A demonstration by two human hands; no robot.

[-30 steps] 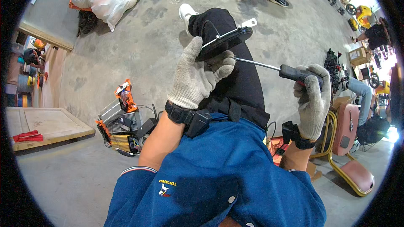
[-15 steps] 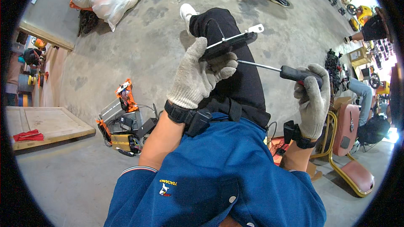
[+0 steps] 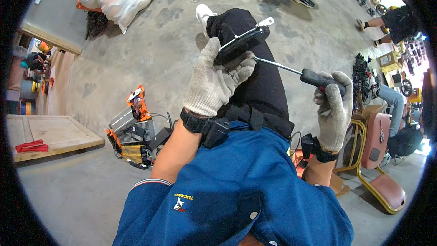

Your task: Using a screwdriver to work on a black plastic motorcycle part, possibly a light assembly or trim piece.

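Note:
My left hand (image 3: 216, 79), in a pale knitted glove, is closed round a flat black part (image 3: 241, 45) with a white metal strip along its upper edge. The strip's rounded end tab (image 3: 266, 22) sticks out at the upper right, above my black trouser leg. In my right hand (image 3: 334, 109), gloved the same way, is a screwdriver (image 3: 314, 78) with a black handle. Its thin steel shaft points left, and the tip lies at my left fingertips, beneath the black part. Whether the tip touches the part, I cannot tell. My left fingers partly cover the black part.
Orange and gold electrical parts with cables (image 3: 136, 136) lie on the floor at left, near a wooden panel (image 3: 59, 139) bearing a red cloth (image 3: 32, 146). White sacks (image 3: 120, 0) stand at the far left. A pink chair (image 3: 377, 146) is at right; other people are beyond.
The black part has tilted more steeply, and its tab end has moved left and up. My right hand and the screwdriver have shifted slightly left. A person at far right has moved.

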